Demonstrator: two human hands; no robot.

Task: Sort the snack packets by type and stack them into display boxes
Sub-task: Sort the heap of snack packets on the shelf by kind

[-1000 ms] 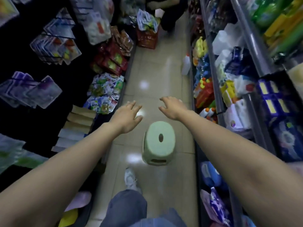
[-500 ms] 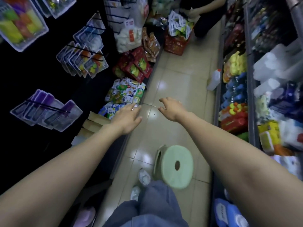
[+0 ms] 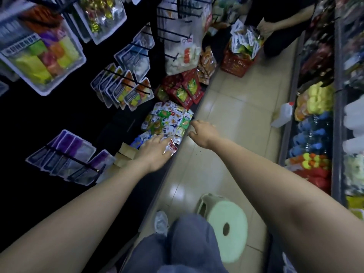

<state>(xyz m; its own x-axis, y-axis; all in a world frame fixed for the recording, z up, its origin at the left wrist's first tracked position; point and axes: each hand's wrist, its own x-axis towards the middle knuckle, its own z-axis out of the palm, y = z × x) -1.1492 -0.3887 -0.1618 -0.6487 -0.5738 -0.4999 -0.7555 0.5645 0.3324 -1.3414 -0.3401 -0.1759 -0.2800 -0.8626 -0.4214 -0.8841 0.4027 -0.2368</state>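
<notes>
A red basket (image 3: 235,65) at the aisle's far end is heaped with white-and-green packets. The snack packets (image 3: 167,121) lie loose on the low left shelf. The left hand (image 3: 155,151) rests on their near edge with its fingers straight. The right hand (image 3: 202,133) hovers beside them, loosely curled and holding nothing. Cardboard boxes (image 3: 126,152) sit partly hidden behind the left wrist. The print on the packets is too blurred to read.

Shiny, Soft and Dull

Crinkly, shiny plastic on the snack packets (image 3: 167,123). Clear glossy plastic on the hanging packs (image 3: 39,56). Dull brown card on the cardboard boxes (image 3: 127,151). Smooth, shiny tiles on the floor (image 3: 242,99), with bright spots of light. Smooth, not shiny, pale green plastic on the stool (image 3: 234,215). Red plastic with holes on the basket (image 3: 233,66). Soft grey cloth on the trousers (image 3: 187,245).
</notes>
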